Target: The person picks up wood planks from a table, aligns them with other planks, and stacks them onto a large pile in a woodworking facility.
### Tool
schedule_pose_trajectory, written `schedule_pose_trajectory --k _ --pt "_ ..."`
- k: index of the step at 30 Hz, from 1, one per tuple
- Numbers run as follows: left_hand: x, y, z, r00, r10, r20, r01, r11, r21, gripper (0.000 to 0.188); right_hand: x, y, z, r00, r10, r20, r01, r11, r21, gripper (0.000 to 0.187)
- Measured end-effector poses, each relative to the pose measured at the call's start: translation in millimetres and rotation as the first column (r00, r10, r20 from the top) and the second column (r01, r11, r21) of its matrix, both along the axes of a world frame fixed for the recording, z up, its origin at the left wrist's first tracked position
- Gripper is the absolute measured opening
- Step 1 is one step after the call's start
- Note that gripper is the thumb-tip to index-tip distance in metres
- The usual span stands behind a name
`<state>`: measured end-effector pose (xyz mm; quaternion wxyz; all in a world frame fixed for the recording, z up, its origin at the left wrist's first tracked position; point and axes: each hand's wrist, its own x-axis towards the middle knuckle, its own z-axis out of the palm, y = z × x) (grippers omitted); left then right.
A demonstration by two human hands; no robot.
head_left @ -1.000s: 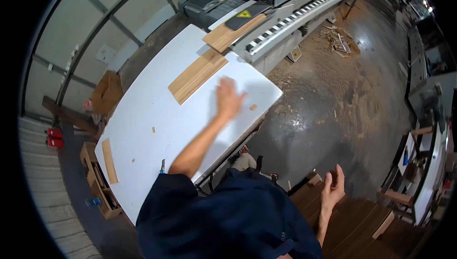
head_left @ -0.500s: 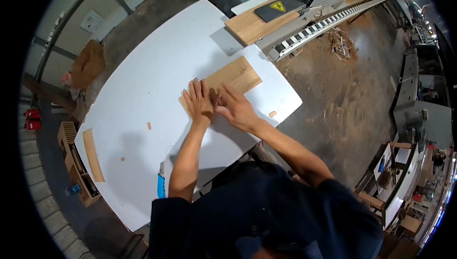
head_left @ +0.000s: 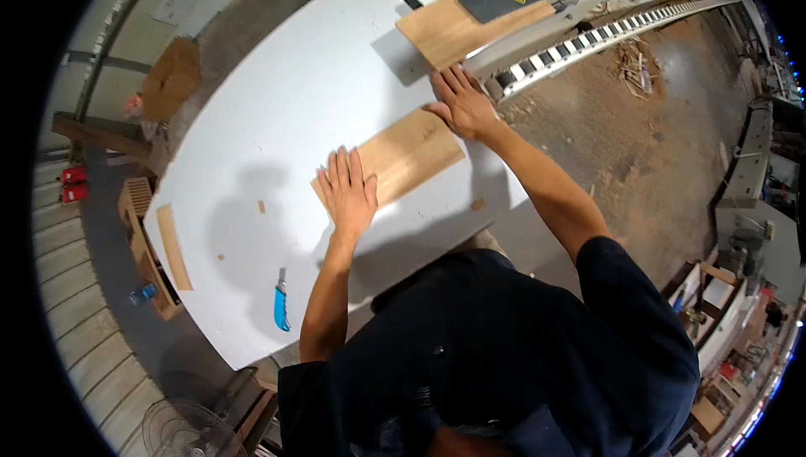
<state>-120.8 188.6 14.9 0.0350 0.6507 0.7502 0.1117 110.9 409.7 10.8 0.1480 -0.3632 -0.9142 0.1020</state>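
Note:
A rectangular wooden board [head_left: 409, 152] lies flat on the white tabletop [head_left: 277, 104] in front of me. My left hand [head_left: 350, 198] rests on the board's left end, fingers stretched out and apart. At the far right end is my right hand [head_left: 466, 109], open, its thumb by the board's corner. Its fingers extend toward a second wooden board [head_left: 435, 31], which juts out from the machine. Whether those fingertips touch that second board, I cannot tell. To the left of my left forearm lies a blue-handled utility knife [head_left: 281, 306].
A machine with a black cover [head_left: 512, 0] and a black-and-white segmented track [head_left: 579, 47] stands at the far right. A narrow wood strip [head_left: 174, 247] and small wood scraps [head_left: 478, 204] lie on the tabletop. Beyond the left edge is a wooden crate [head_left: 143, 239].
My right hand has moved away from beside my left hand, up and right to the board's far end. The left hand stays on the board's left end. The view has shifted somewhat.

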Motion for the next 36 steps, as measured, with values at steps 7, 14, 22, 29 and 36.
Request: schedule_pose_trajectory --k 7,14,22,29,36 --pt "50 148 83 0.949 -0.125 0.288 0.088 0.987 0.138 0.096 40 -50 -2 0.954 -0.197 -0.224 0.185 0.980 -0.070 0.053" --pt "78 271 98 0.974 -0.227 0.014 0.227 0.969 -0.098 0.119 49 -83 7 0.907 -0.163 -0.387 0.125 0.985 -0.123 0.045" --pt "31 162 94 0.981 -0.191 0.044 0.193 0.980 -0.053 0.117 76 -132 18 0.834 -0.255 -0.489 0.181 0.964 -0.193 0.043" --pt "-25 -2 72 0.945 -0.106 0.308 0.148 0.982 -0.116 0.121 24 -184 49 0.818 0.100 -0.567 -0.165 0.984 -0.065 0.045" --pt "-32 -30 44 0.981 -0.146 0.127 0.167 0.970 -0.177 0.103 -84 -166 38 0.847 0.275 -0.455 -0.308 0.951 0.002 0.054"
